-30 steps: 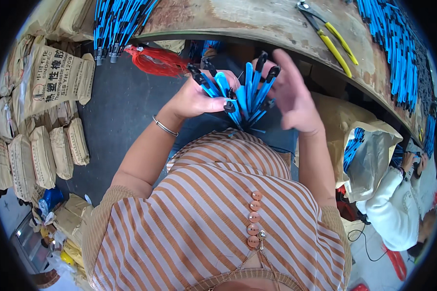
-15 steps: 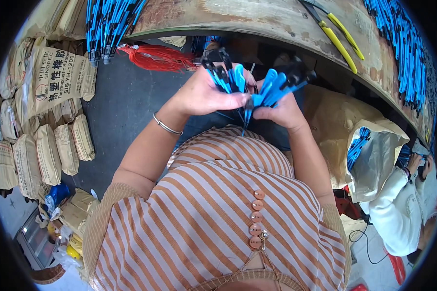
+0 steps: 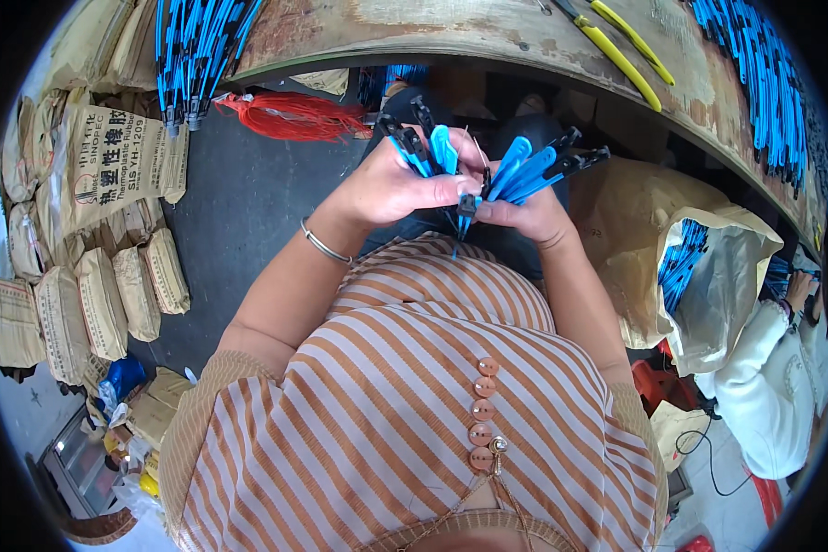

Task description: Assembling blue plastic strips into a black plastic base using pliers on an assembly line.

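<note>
My left hand (image 3: pixel 386 191) is closed around a small bunch of blue plastic strips with black ends (image 3: pixel 443 149), which fan upward past its fingers. Against it, my right hand (image 3: pixel 532 219) grips more blue strips with black ends (image 3: pixel 527 173), pointing up and to the right. Both thumbs meet near a black clip-like end (image 3: pixel 469 204), with thin blue tips hanging below it. A thin pale strand stands up between the hands. The fingers behind the strips are partly hidden.
Ahead is a worn wooden table (image 3: pixel 414 35) holding yellow-handled pliers (image 3: pixel 621 60) and blue strips (image 3: pixel 750 87). Red cord (image 3: pixel 294 117) hangs beneath its edge. A brown paper bag (image 3: pixel 635 258) stands right, near a co-worker's white sleeve (image 3: pixel 754 386). Paper sacks (image 3: pixel 101 294) are stacked left.
The strips in my right hand were blurred by motion and now look steady, their black ends tilted lower to the right. Both hands stay pressed together. The whole view has shifted slightly.
</note>
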`<state>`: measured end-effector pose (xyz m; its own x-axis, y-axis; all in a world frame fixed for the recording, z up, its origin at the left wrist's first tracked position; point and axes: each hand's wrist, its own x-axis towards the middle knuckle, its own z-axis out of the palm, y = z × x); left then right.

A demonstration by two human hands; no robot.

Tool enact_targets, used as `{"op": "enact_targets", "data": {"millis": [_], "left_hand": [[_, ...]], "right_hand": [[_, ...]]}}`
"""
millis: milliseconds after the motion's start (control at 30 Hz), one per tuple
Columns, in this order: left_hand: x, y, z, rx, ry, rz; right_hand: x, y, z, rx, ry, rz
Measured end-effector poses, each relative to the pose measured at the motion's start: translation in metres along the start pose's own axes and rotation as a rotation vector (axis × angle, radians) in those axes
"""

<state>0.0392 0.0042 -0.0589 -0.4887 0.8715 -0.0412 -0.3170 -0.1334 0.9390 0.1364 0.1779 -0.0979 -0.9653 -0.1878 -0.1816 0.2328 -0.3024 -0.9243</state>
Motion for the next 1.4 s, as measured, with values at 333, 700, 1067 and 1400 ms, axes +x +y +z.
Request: {"op": "enact_targets", "data": {"millis": [333, 700, 1067, 1400], "left_hand": [[-0.004, 0.015, 0.000, 0.085, -0.282, 0.031], [-0.014, 0.017, 0.026, 0.063, 0.277, -0.053], [0.007, 0.049, 0.011, 0.293, -0.053, 0.189], [0.139, 0.189, -0.074, 0.716, 0.130, -0.034]], "right_hand": [[-0.014, 0.001, 0.021, -0.083, 0.121, -0.109], [-0.022, 0.003, 0.053, -0.101, 0.541, -0.095], [0.000, -0.015, 0.020, -0.124, 0.236, -0.406], [0.018, -0.034, -0.007, 0.036, 0.227, -0.218]]}}
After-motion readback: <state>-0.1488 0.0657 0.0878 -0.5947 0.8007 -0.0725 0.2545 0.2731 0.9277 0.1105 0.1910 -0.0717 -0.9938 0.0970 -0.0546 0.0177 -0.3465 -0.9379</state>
